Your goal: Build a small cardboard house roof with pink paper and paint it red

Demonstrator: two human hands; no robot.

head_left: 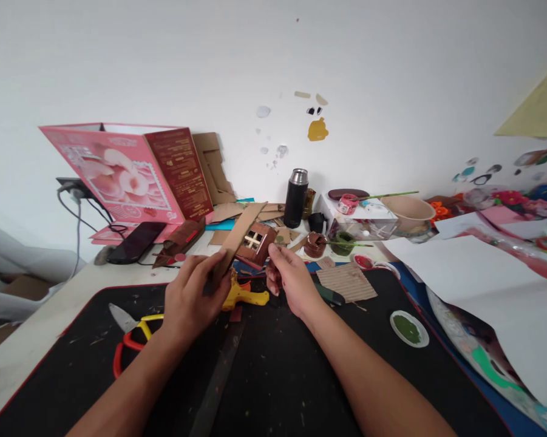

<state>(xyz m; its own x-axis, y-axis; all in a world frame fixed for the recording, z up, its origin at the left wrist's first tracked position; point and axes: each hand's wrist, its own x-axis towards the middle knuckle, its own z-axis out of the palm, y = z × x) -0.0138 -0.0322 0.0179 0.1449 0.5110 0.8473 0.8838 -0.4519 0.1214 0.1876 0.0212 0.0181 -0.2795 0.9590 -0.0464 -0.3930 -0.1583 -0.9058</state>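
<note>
A long strip of brown cardboard (242, 233) slants up and away from my left hand (195, 297), whose fingers and thumb are closed around its near end. Just right of the strip, partly behind it, is a small brown model house (260, 243) with a cream-barred window. My right hand (291, 276) has its fingers curled, and its thumb tip is at the house's right edge. Whether it grips the house or something small is hidden. Below the hands lies a yellow tool (246, 295) with an orange part, partly covered by my left hand.
Red-and-yellow scissors (134, 334) and a metal ruler (218, 376) lie on the black mat (282, 376). Corrugated cardboard (348, 282) and a lid of green paint (410, 329) are at right. Behind stand a black flask (295, 200), paint jars (315, 244) and a pink box (122, 176).
</note>
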